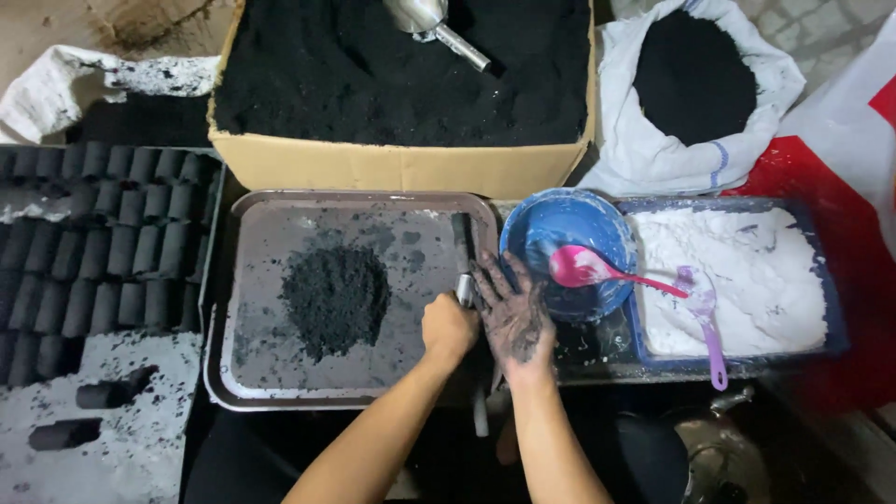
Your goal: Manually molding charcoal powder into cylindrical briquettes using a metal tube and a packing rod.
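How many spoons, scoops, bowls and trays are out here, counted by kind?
Plastic spoons: 2, pink spoon and purple spoon
Metal scoops: 1, metal scoop
Bowls: 1, blue bowl
Trays: 2, grey tray and blue tray
Total: 6

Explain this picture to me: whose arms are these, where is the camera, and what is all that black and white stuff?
No machine here: a person wears a camera on the head, looking down at their own two bare hands. The left hand grips a metal tube standing on a grey tray with a heap of black powder. The sooty right hand rests flat beside it. Nearby are a blue bowl holding a pink spoon, a tub of white powder, a cardboard box of black powder, and rows of black cylinders.
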